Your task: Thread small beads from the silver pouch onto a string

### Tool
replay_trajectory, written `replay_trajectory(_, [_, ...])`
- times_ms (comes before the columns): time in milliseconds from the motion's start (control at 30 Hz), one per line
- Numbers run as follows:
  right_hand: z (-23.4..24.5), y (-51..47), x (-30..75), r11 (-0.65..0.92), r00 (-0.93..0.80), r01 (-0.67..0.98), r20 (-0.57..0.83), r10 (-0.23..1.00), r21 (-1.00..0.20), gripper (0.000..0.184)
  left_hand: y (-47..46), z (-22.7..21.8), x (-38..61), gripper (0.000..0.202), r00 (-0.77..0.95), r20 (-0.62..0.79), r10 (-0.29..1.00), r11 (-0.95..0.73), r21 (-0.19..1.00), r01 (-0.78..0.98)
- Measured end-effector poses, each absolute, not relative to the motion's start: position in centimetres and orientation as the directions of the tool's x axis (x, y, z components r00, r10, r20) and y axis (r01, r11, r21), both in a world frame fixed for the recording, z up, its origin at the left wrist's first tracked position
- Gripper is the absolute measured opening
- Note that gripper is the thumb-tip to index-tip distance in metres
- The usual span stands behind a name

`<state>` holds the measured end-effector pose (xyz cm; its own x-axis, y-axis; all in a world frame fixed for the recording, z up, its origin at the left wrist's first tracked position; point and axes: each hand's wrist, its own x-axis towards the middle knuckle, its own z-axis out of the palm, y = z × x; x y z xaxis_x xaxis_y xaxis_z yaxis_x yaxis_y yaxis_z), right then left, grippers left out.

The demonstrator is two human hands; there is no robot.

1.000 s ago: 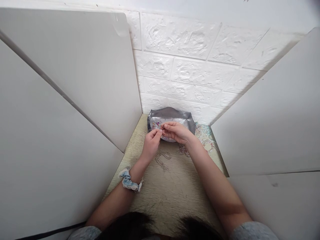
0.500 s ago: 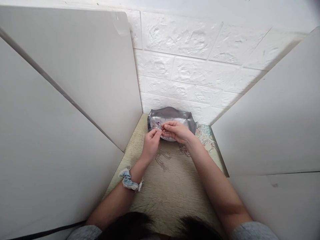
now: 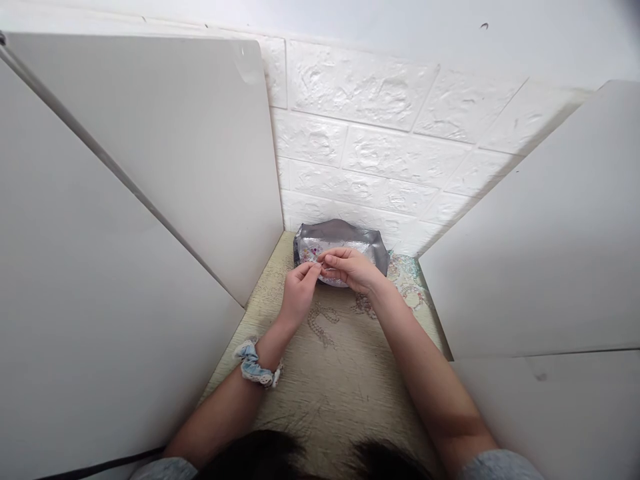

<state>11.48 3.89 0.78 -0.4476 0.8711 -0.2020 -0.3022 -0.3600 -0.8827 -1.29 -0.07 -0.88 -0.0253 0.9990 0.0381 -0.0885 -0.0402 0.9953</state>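
Support surface: the pale, grained tabletop (image 3: 345,393) runs up the lower centre of the frame.

Container: the silver-grey pouch (image 3: 345,239) sits at frame centre, behind the fingertips. Its walls look soft and light, and its shiny face may slip. Take it by the raised upper edge, clear of the small coloured pieces (image 3: 311,253) at its left front; whether these lie in or on it, I cannot tell.

Hands: the right hand (image 3: 354,270) curls its fingers inward, tips beside the left; from where I stand I cannot tell whether they close on anything. The left hand (image 3: 301,290) is closed in a thumb-and-finger pinch; any part between the tips is too small to identify. Such a part calls for a fingertip hold and light pressure.

Loose stock: the thin, beaded-looking strand (image 3: 316,327) lies curved, just below the left hand. Expect it to be light, limp and prone to tangle; pinch one end and lift slowly. The reddish cluster (image 3: 364,307), partly behind the right wrist, likely handles alike.
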Motion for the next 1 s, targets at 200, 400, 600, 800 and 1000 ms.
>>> replay_trajectory(200, [0.77,3.84,11.42,-0.363,-0.449,-0.295,-0.208,0.869,-0.884,0.017,-0.03,-0.97,-1.26,0.024,-0.034,0.034,0.999,-0.037,0.995,-0.087])
replay_trajectory(400, [0.84,3.80,11.38,-0.365,-0.440,-0.293,-0.215,0.872,-0.884,0.017,-0.06,-0.95,-1.30,0.024,-0.036,0.030,0.999,-0.033,0.996,-0.085])
replay_trajectory(600, [0.77,3.78,11.41,-0.356,-0.440,-0.293,-0.205,0.874,-0.887,0.019,-0.03,-1.02,-1.24,0.025,-0.049,0.025,0.999,-0.028,0.997,-0.076])
replay_trajectory(800, [0.65,3.81,11.48,-0.335,-0.446,-0.276,-0.189,0.875,-0.901,0.018,-0.02,-1.07,-1.27,0.025,-0.059,0.010,0.998,-0.014,0.998,-0.063])
replay_trajectory(1000, [0.57,3.79,11.35,-0.318,-0.445,-0.256,-0.181,0.877,-0.913,0.016,0.11,-1.13,-1.38,0.024,-0.054,-0.004,0.999,0.000,0.998,-0.068])
